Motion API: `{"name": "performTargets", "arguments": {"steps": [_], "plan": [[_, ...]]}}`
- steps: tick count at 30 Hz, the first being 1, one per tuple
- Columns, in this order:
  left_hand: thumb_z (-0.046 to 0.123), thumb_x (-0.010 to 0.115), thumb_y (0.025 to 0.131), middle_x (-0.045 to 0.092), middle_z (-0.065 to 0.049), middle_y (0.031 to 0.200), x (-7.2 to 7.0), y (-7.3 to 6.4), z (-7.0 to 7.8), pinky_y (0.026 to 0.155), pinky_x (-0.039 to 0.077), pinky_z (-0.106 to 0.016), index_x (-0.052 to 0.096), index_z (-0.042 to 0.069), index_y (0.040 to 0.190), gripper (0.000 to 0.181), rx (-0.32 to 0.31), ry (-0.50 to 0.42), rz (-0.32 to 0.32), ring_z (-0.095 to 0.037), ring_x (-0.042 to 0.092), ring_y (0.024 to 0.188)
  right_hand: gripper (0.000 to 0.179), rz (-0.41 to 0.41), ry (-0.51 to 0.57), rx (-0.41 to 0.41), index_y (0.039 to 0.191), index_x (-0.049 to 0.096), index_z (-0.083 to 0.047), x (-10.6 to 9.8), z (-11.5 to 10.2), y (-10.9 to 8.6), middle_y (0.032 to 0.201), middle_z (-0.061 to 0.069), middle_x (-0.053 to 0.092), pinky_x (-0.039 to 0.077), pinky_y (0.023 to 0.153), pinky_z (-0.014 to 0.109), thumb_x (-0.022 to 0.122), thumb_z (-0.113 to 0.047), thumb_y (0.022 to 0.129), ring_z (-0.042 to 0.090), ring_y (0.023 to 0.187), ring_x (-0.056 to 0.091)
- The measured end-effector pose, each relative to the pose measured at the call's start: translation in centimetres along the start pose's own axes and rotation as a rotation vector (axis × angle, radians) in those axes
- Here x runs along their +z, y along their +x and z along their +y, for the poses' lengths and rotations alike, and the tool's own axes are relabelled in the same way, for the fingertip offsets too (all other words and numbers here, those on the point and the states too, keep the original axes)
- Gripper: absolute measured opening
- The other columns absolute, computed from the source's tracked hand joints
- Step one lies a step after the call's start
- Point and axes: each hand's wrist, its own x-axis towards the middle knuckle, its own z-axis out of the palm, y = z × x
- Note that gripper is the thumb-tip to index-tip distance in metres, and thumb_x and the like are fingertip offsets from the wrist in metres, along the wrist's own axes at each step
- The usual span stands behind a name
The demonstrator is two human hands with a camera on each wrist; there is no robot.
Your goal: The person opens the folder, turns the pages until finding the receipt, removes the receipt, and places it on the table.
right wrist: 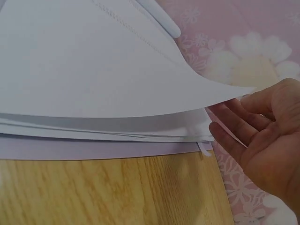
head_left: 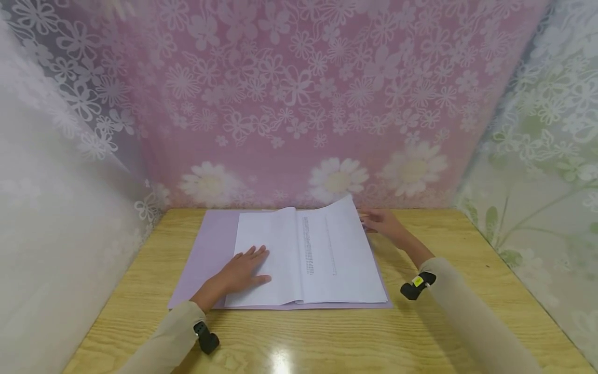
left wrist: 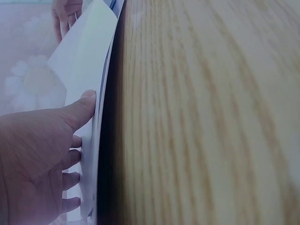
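Left hand [head_left: 243, 272] spread flat on blank white page [head_left: 275, 231]; right hand [head_left: 386, 227] pinches raised far corner of white printed sheet [head_left: 352, 254]. Open lilac folder [head_left: 201, 249] beneath, long axis left-right, on wood-grain surface [head_left: 252, 337]; pink floral cloth [head_left: 280, 130] behind

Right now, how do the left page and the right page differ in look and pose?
The left page shows no visible print; the right page carries small print. The left page lies mostly flat, with the left hand on it; the right page has its far corner lifted beside the right hand. Both are white and lie over the purple folder.
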Motion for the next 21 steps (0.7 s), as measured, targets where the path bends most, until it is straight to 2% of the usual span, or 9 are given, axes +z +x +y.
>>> {"name": "performTargets", "arguments": {"steps": [3,6,11,17,21], "plan": [[0.048,0.058,0.102,0.027,-0.014,0.168,0.1,0.0,0.0,0.123,0.023,-0.064,0.033,0.006,0.160,0.076,-0.012,0.006,-0.011,-0.041,0.022,0.156,0.053,-0.070,0.031,0.043,0.153,0.036,0.009,0.1,-0.4,-1.3,0.148,0.037,0.046,0.057,0.099,0.045,0.053,-0.005,0.105,0.048,0.129,0.056],[0.047,0.058,0.102,0.028,-0.015,0.168,0.1,-0.1,0.1,0.122,0.023,-0.064,0.033,0.004,0.159,0.076,-0.010,-0.006,-0.011,-0.042,0.022,0.155,0.058,-0.121,0.005,0.076,0.155,0.034,0.006,0.6,-0.8,-2.5,0.153,0.035,0.042,0.058,0.099,0.037,0.057,-0.008,0.104,0.053,0.137,0.046],[0.048,0.058,0.102,0.028,-0.016,0.167,-0.1,0.0,0.1,0.122,0.024,-0.064,0.033,0.004,0.159,0.076,-0.007,0.020,-0.014,-0.043,0.024,0.155,0.067,-0.206,-0.037,0.059,0.159,0.028,0.004,1.9,-1.7,-3.3,0.156,0.035,0.038,0.055,0.102,0.034,0.061,-0.009,0.101,0.053,0.140,0.043],[0.048,0.060,0.101,0.030,-0.015,0.167,-0.4,0.2,0.0,0.121,0.026,-0.064,0.035,0.004,0.158,0.076,-0.009,0.042,-0.018,-0.043,0.026,0.154,0.082,-0.299,-0.038,0.042,0.163,0.025,-0.012,3.6,-3.2,-2.9,0.159,0.030,0.037,0.052,0.108,0.043,0.071,-0.014,0.096,0.048,0.139,0.048],[0.048,0.063,0.099,0.032,-0.014,0.166,-0.7,0.8,-0.2,0.121,0.028,-0.063,0.037,0.006,0.158,0.077,-0.009,0.049,-0.040,-0.041,0.027,0.154,0.088,-0.349,-0.066,-0.005,0.164,0.022,-0.019,4.5,-3.7,-2.3,0.164,0.023,0.033,0.046,0.112,0.054,0.075,-0.017,0.094,0.044,0.143,0.046]]}}
